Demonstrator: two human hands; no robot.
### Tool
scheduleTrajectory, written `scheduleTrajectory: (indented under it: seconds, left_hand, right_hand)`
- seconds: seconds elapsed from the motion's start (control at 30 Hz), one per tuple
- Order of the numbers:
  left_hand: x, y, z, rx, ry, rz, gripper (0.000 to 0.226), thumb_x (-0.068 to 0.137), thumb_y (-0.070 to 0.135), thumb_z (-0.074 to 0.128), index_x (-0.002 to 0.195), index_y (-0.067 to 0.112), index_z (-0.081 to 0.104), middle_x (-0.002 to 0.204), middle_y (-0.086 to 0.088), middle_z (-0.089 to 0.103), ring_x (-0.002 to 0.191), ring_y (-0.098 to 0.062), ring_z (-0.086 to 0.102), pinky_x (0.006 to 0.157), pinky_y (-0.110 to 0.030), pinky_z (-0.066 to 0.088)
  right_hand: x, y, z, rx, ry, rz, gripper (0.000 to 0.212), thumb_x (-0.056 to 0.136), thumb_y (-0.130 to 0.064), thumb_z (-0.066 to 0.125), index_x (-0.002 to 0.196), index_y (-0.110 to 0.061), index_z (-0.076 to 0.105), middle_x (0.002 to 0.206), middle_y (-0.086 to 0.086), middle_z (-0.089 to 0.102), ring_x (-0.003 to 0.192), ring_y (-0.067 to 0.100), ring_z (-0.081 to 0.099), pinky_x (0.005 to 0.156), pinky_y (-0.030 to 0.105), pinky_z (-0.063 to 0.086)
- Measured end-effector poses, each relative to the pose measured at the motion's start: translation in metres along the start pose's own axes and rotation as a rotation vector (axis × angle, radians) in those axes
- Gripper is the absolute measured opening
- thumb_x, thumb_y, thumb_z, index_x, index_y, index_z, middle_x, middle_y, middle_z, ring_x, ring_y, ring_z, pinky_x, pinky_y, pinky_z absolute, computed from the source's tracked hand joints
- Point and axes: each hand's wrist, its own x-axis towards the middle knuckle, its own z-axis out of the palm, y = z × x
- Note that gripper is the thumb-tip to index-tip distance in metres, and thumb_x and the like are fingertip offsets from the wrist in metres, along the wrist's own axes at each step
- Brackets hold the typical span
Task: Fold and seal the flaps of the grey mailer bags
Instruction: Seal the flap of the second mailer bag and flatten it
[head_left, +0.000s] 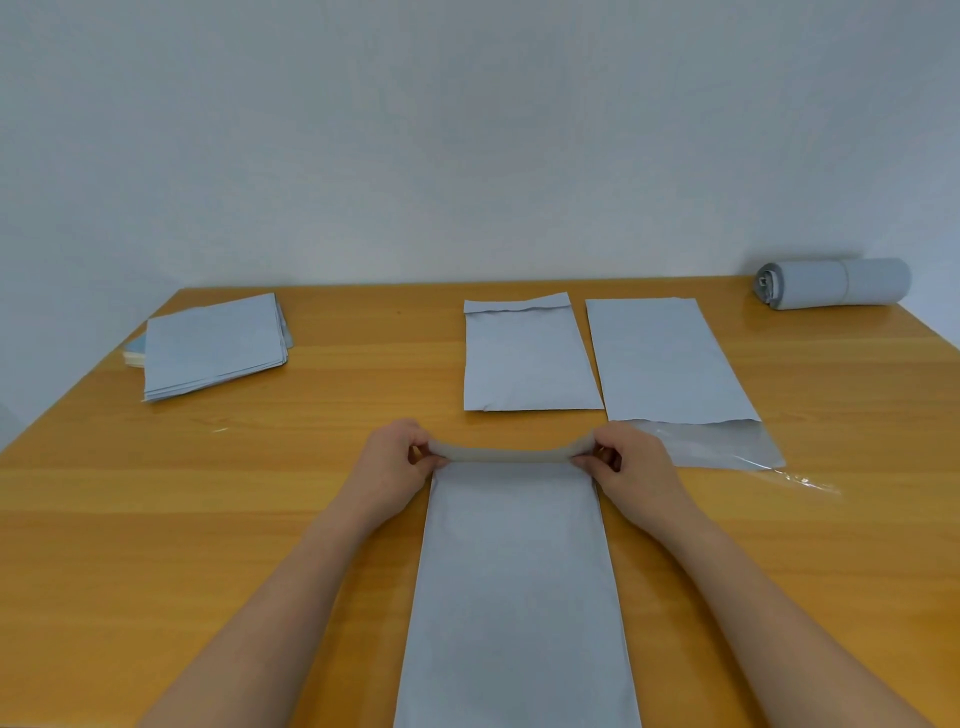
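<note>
A long grey mailer bag (517, 597) lies flat on the wooden table (156, 493), running from the near edge towards the middle. Its far flap (506, 453) is lifted and curled over. My left hand (397, 460) pinches the flap's left end and my right hand (631, 457) pinches its right end. Beyond it lies a shorter mailer bag (524, 358) with its flap folded down at the far end. To the right of that one lies a longer mailer bag (670, 358), its open flap (727, 444) pointing towards me.
A stack of grey mailer bags (215, 345) sits at the far left. A rolled bundle of grey bags (831, 283) lies at the far right corner against the wall. A clear plastic strip (802, 480) lies near the open flap on the right.
</note>
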Motion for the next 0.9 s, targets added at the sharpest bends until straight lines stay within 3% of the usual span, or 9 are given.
scheduleTrajectory:
  seconds: [0.07,0.17,0.3,0.4,0.7,0.9]
  left_hand:
    - [-0.001,0.000,-0.001,0.001,-0.009,0.022,0.008,0.087,0.014,0.066,0.083,0.014,0.074,0.087,0.001,0.061,0.075,-0.014,0.054,0.065,-0.021,0.044]
    - [-0.002,-0.002,-0.003,0.008,-0.017,0.073,0.014,0.088,0.010,0.065,0.087,0.020,0.075,0.088,0.003,0.061,0.078,-0.012,0.055,0.068,-0.020,0.045]
    - [-0.006,-0.005,-0.003,0.054,-0.018,0.126,0.021,0.088,0.003,0.061,0.093,0.018,0.075,0.090,0.003,0.060,0.077,-0.013,0.056,0.068,-0.021,0.047]
    - [-0.008,-0.007,-0.001,0.069,-0.004,0.167,0.025,0.087,-0.002,0.060,0.096,0.016,0.074,0.090,0.003,0.059,0.077,-0.009,0.054,0.065,-0.013,0.041]
    - [-0.012,-0.010,0.001,0.148,0.021,0.267,0.026,0.088,-0.002,0.058,0.104,0.013,0.073,0.093,0.002,0.058,0.079,-0.007,0.049,0.065,-0.009,0.038]
    - [-0.012,-0.011,0.000,0.209,0.000,0.299,0.026,0.092,0.001,0.054,0.109,0.010,0.072,0.096,0.002,0.055,0.085,-0.007,0.046,0.068,-0.007,0.035]
  right_hand:
    - [-0.001,0.001,0.001,0.024,0.001,-0.017,0.012,0.086,-0.010,0.066,0.077,-0.017,0.068,0.078,-0.002,0.061,0.073,0.008,0.054,0.066,0.020,0.046]
    - [-0.002,0.003,0.003,0.001,0.002,-0.056,0.021,0.086,-0.001,0.063,0.084,-0.021,0.071,0.083,-0.008,0.061,0.077,0.001,0.053,0.068,0.007,0.040]
    - [-0.002,0.005,0.003,-0.023,-0.009,-0.105,0.033,0.082,0.011,0.055,0.085,-0.018,0.071,0.087,-0.003,0.061,0.082,0.000,0.054,0.072,0.003,0.038]
    - [-0.003,0.005,0.004,-0.032,-0.008,-0.112,0.035,0.081,0.014,0.053,0.085,-0.016,0.071,0.088,0.000,0.061,0.082,0.001,0.053,0.073,0.004,0.038]
    - [-0.007,0.006,0.006,-0.069,0.018,-0.184,0.032,0.081,0.015,0.053,0.084,-0.013,0.069,0.086,-0.005,0.054,0.083,-0.001,0.050,0.071,0.006,0.038]
    - [-0.008,0.009,0.008,-0.114,0.032,-0.220,0.035,0.073,0.020,0.054,0.081,-0.011,0.068,0.085,-0.003,0.053,0.080,0.010,0.049,0.069,0.010,0.036]
